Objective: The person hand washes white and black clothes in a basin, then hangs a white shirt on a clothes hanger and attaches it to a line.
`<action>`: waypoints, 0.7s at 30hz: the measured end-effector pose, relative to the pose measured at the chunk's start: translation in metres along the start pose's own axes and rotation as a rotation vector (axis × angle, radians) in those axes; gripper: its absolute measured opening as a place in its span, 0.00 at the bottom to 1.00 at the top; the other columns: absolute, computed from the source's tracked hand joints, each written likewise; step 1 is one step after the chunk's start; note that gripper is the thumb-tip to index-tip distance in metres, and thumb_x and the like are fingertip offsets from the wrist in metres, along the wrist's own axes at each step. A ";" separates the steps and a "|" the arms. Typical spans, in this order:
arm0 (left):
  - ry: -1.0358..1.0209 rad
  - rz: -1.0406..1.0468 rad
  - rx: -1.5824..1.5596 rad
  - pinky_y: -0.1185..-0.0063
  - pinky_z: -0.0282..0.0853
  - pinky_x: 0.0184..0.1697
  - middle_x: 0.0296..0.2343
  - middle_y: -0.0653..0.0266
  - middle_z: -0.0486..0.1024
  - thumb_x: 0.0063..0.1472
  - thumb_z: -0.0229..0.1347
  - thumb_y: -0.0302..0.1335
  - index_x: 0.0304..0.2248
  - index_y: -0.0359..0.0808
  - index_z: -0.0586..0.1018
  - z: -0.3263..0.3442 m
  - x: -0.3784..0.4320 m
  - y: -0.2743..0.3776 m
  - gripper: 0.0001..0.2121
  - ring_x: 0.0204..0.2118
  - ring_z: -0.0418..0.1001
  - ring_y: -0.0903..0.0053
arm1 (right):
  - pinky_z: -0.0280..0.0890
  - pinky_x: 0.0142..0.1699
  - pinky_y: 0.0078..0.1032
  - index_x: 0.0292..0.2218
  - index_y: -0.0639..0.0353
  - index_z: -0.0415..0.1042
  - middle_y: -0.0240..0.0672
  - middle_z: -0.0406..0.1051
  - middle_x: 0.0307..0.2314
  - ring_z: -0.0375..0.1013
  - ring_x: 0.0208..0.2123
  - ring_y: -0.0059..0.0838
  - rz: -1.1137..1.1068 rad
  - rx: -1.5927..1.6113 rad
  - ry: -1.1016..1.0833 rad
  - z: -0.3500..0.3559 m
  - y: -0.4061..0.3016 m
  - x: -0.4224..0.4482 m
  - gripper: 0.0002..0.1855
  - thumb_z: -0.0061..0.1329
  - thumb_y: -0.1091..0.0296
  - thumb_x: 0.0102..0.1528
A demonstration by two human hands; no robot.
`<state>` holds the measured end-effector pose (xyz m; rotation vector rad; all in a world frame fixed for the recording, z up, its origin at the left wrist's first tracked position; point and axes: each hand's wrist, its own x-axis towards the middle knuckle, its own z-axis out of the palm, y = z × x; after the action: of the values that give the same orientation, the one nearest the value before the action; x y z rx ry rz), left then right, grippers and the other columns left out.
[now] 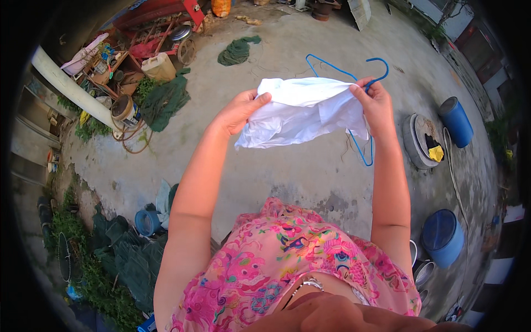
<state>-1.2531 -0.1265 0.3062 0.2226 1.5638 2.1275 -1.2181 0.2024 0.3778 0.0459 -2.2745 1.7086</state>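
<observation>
A white cloth garment point(296, 118) is stretched between my two hands, out in front of my chest above the concrete yard. My left hand point(242, 110) pinches its left end, thumb on top. The other end is gripped by my right hand point(375, 101), which also holds a blue clothes hanger point(327, 63) by the base of its hook. The hook rises above my right fingers. Part of the hanger's frame passes behind the cloth, and one corner shows below it. The garment's lower edge hangs loose and crumpled; its exact kind is unclear.
Blue barrels point(455, 122) and a round concrete well ring point(415, 141) stand at the right, by a hose point(454, 178). Green netting point(166, 101) lies at the left near a plastic jerrycan point(159, 67) and a paint bucket point(125, 111). Red machinery point(155, 25) is farther back.
</observation>
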 end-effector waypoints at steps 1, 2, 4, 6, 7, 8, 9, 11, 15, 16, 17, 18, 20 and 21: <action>0.006 -0.001 0.000 0.73 0.69 0.51 0.45 0.58 0.77 0.61 0.61 0.41 0.52 0.28 0.72 -0.004 0.007 0.006 0.27 0.47 0.74 0.73 | 0.58 0.30 0.14 0.34 0.59 0.72 0.22 0.70 0.24 0.64 0.25 0.11 0.041 0.089 0.036 0.002 -0.005 0.014 0.09 0.59 0.68 0.55; -0.097 0.055 0.287 0.74 0.69 0.50 0.45 0.60 0.77 0.60 0.62 0.38 0.52 0.29 0.72 -0.006 0.013 0.014 0.26 0.46 0.74 0.76 | 0.57 0.27 0.14 0.35 0.59 0.72 0.22 0.70 0.24 0.65 0.24 0.11 0.046 0.173 0.052 0.004 -0.009 0.027 0.09 0.59 0.67 0.56; -0.274 0.147 0.931 0.77 0.69 0.48 0.43 0.63 0.77 0.59 0.61 0.34 0.49 0.31 0.74 -0.013 0.031 0.027 0.22 0.44 0.73 0.81 | 0.56 0.26 0.14 0.35 0.58 0.72 0.21 0.70 0.23 0.64 0.23 0.10 0.037 0.174 0.091 -0.001 0.001 0.061 0.09 0.58 0.67 0.56; -0.267 -0.068 1.022 0.78 0.68 0.48 0.42 0.63 0.77 0.60 0.60 0.37 0.49 0.31 0.75 -0.033 0.069 0.028 0.22 0.44 0.73 0.81 | 0.51 0.24 0.14 0.34 0.54 0.72 0.19 0.68 0.22 0.62 0.21 0.09 0.042 0.196 0.185 -0.009 0.009 0.096 0.08 0.58 0.66 0.56; -0.256 -0.285 1.112 0.79 0.68 0.49 0.41 0.63 0.78 0.61 0.60 0.39 0.49 0.31 0.75 -0.043 0.082 0.024 0.22 0.44 0.72 0.82 | 0.51 0.24 0.14 0.34 0.54 0.72 0.19 0.68 0.22 0.62 0.21 0.09 0.046 0.201 0.172 -0.013 0.013 0.111 0.08 0.58 0.66 0.56; -0.090 -0.254 0.925 0.79 0.68 0.48 0.40 0.66 0.78 0.64 0.56 0.43 0.48 0.32 0.77 -0.051 0.089 0.015 0.22 0.43 0.73 0.82 | 0.51 0.23 0.13 0.35 0.53 0.71 0.18 0.68 0.23 0.62 0.21 0.08 0.073 0.219 0.162 -0.018 0.019 0.126 0.08 0.58 0.65 0.56; -0.074 -0.258 0.934 0.79 0.68 0.48 0.40 0.66 0.78 0.64 0.56 0.43 0.48 0.32 0.77 -0.056 0.096 0.013 0.22 0.43 0.73 0.82 | 0.51 0.23 0.11 0.37 0.51 0.71 0.17 0.68 0.24 0.62 0.20 0.07 0.093 0.248 0.155 -0.021 0.025 0.142 0.09 0.57 0.64 0.57; 0.107 0.073 0.369 0.77 0.70 0.47 0.41 0.67 0.78 0.67 0.53 0.44 0.48 0.33 0.77 -0.063 0.109 0.008 0.21 0.42 0.74 0.81 | 0.50 0.23 0.13 0.34 0.53 0.72 0.19 0.68 0.22 0.62 0.20 0.09 0.112 0.282 0.135 -0.022 0.043 0.168 0.08 0.58 0.66 0.55; 0.160 0.065 0.081 0.77 0.72 0.48 0.43 0.65 0.77 0.69 0.51 0.41 0.51 0.33 0.74 -0.044 0.155 0.037 0.20 0.43 0.76 0.79 | 0.55 0.24 0.16 0.33 0.55 0.72 0.21 0.69 0.24 0.65 0.22 0.12 0.144 0.201 0.045 -0.033 0.103 0.240 0.09 0.59 0.64 0.55; 0.164 0.088 -0.010 0.76 0.73 0.47 0.42 0.63 0.78 0.69 0.51 0.39 0.50 0.31 0.73 -0.031 0.168 0.047 0.20 0.43 0.77 0.79 | 0.58 0.26 0.20 0.33 0.58 0.72 0.23 0.70 0.24 0.67 0.23 0.16 0.052 0.022 0.110 -0.033 0.115 0.254 0.11 0.58 0.63 0.55; 0.180 0.089 0.004 0.76 0.73 0.47 0.42 0.63 0.78 0.69 0.51 0.39 0.50 0.31 0.73 -0.024 0.185 0.059 0.20 0.43 0.77 0.79 | 0.62 0.27 0.23 0.33 0.61 0.71 0.25 0.71 0.24 0.69 0.24 0.20 -0.041 -0.156 0.177 -0.033 0.127 0.268 0.13 0.58 0.61 0.55; 0.188 0.098 -0.042 0.76 0.74 0.46 0.42 0.62 0.78 0.69 0.51 0.38 0.49 0.30 0.73 -0.020 0.199 0.067 0.19 0.42 0.77 0.78 | 0.65 0.32 0.29 0.35 0.64 0.71 0.32 0.72 0.23 0.70 0.25 0.28 -0.149 -0.272 0.243 -0.029 0.135 0.280 0.16 0.58 0.59 0.56; 0.187 0.103 -0.102 0.76 0.75 0.43 0.39 0.61 0.78 0.68 0.52 0.35 0.47 0.28 0.73 -0.013 0.227 0.084 0.17 0.39 0.78 0.78 | 0.64 0.31 0.29 0.36 0.63 0.71 0.34 0.71 0.23 0.70 0.25 0.28 -0.139 -0.342 0.233 -0.025 0.148 0.297 0.16 0.57 0.59 0.57; 0.199 0.114 -0.094 0.76 0.75 0.43 0.39 0.61 0.78 0.68 0.52 0.35 0.47 0.28 0.73 -0.010 0.245 0.092 0.17 0.39 0.78 0.78 | 0.64 0.31 0.30 0.37 0.63 0.70 0.36 0.71 0.22 0.69 0.24 0.29 -0.142 -0.427 0.239 -0.023 0.148 0.305 0.15 0.56 0.60 0.57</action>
<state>-1.4957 -0.0399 0.3510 0.0714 1.5881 2.3674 -1.5346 0.3130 0.3226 -0.0819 -2.3360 1.0702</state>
